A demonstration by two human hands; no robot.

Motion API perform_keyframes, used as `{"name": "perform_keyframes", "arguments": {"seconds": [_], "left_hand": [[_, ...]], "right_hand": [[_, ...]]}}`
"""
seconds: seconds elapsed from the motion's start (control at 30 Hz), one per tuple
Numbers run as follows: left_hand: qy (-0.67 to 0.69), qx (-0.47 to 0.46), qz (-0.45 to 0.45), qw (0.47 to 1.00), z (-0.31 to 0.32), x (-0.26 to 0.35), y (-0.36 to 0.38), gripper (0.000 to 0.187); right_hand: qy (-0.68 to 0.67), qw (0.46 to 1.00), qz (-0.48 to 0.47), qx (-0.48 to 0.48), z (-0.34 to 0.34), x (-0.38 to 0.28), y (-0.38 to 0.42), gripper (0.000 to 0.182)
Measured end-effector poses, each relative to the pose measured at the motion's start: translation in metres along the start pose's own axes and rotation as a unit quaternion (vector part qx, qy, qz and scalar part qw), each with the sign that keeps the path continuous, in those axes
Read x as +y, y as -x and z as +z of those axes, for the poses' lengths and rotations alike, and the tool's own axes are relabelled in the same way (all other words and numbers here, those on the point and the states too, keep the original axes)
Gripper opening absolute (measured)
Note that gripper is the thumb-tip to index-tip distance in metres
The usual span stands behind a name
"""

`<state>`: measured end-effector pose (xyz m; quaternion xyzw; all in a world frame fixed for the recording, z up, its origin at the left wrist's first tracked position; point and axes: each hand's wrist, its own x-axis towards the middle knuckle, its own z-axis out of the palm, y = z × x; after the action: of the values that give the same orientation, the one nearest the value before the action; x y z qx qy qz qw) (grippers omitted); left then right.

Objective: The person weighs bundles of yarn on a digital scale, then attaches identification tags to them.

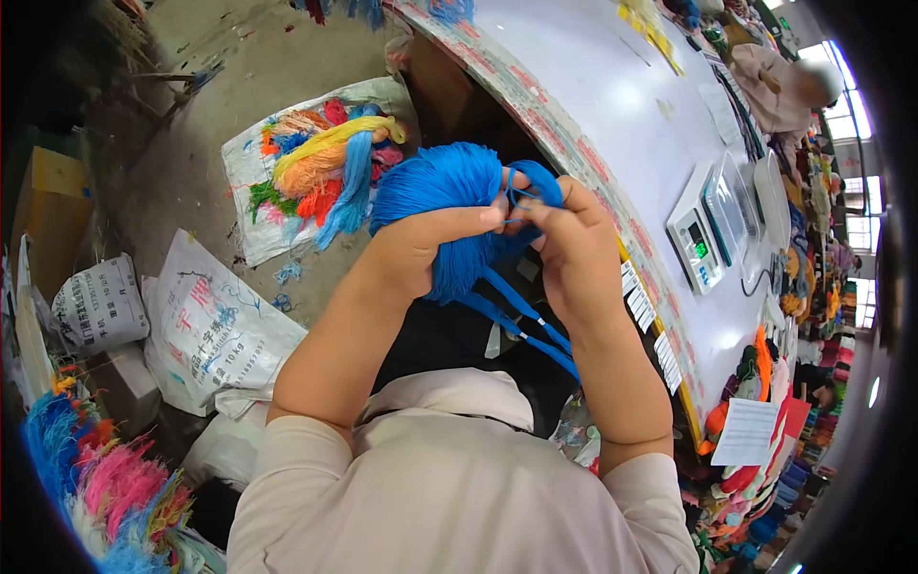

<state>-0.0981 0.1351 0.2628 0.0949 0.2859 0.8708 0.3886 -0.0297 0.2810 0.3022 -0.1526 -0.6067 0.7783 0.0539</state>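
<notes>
Here, a thick hank of bright-blue yarn (pixel 426 182) is held up before a pale beige shirt (pixel 459 488).
The left hand (pixel 409 244) has its grip closed around the hank, thumb across the strands; the right hand's (pixel 581 239) grip pinches a thin blue thread (pixel 513 221) at one end. Near them runs a long, shiny white worktop (pixel 593 77), bearing a boxy white digital scale (pixel 690 230).

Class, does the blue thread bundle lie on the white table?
No: the left hand holds the blue thread bundle beside the white table, not on it.
</notes>
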Motion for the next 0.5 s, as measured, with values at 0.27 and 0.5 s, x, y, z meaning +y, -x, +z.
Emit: {"name": "perform_keyframes", "arguments": {"seconds": [0.27,0.5], "left_hand": [[0.396,-0.249,0.013,0.884,-0.036,-0.032,-0.005,0.059],[0.337,-0.287,0.048,0.895,-0.022,-0.004,-0.009,0.092]], "right_hand": [[-0.141,0.934,0.200,-0.259,-0.054,-0.036,-0.027,0.012],[0.613,0.784,-0.042,-0.082,-0.057,-0.040,-0.042,0.018]]}}
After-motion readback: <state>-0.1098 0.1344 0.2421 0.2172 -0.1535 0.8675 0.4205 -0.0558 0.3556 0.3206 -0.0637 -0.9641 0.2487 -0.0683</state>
